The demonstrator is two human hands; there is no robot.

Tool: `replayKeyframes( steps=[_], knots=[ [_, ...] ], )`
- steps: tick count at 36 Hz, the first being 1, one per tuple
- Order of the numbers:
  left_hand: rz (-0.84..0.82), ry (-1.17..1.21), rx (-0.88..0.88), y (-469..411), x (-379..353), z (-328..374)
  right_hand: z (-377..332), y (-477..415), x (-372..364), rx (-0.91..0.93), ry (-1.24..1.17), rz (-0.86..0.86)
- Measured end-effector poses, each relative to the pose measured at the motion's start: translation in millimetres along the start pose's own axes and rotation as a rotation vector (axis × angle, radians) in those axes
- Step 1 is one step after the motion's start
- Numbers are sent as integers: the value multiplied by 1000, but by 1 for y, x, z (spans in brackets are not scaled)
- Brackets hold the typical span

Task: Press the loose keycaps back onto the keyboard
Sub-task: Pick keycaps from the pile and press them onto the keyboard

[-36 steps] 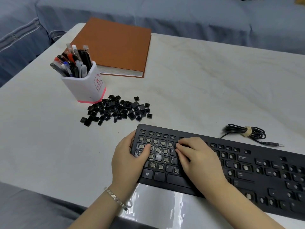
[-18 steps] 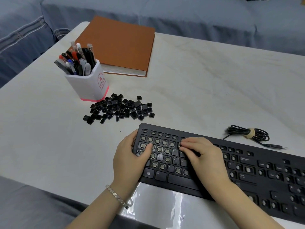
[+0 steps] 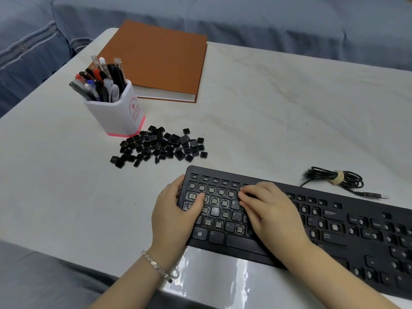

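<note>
- Four letters made out on keyboard point(image 3: 334, 233): R, S, F, C.
- Gripped keyboard's end with left hand point(image 3: 174, 217).
- Pressed down with right hand point(image 3: 272, 210), fingers point(image 3: 247, 194) outstretched.

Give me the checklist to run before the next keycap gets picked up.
1. Keyboard steadied: the left hand has a grip on the left end of the keyboard. Ok.
2. Key under the right hand seated: the fingers cover the spot. Cannot tell.
3. All positions filled: many bare sockets in the left block. Not ok.
4. Supply: the loose keycaps lie piled on the table beside the pen holder. Ok.
5. Way to the pile: nothing stands between it and the keyboard. Ok.
</note>
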State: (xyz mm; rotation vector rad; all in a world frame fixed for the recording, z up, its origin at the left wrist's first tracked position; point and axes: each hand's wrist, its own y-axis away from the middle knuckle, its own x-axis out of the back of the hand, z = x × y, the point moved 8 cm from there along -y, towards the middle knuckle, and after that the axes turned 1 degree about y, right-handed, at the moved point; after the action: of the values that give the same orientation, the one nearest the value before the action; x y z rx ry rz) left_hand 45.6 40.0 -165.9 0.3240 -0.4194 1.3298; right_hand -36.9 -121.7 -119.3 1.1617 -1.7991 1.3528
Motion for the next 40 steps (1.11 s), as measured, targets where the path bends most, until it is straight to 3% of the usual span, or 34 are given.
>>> replayKeyframes(
  steps=[2,9,18,25,30,32,40],
  knots=[
    [1,-1,-4,0,0,1,-3,6,0,50,84,-4],
    [6,-18,-17,0,2,3,2,9,2,-54,62,-56],
    [-43,32,7,-8,3,-2,30,-2,3,-266,-140,-119],
    [61,-463,-230,-60,36,26,49,-3,-7,-359,-105,-240],
    [-180,-718,-291,-91,14,27,48,1,-8,-376,-111,-212],
    [-239,-758,-307,-95,5,25,48,2,-9,-378,-112,-204],
    [-190,-711,-346,-100,4,24,49,3,-10,-383,-116,-192]
  ],
)
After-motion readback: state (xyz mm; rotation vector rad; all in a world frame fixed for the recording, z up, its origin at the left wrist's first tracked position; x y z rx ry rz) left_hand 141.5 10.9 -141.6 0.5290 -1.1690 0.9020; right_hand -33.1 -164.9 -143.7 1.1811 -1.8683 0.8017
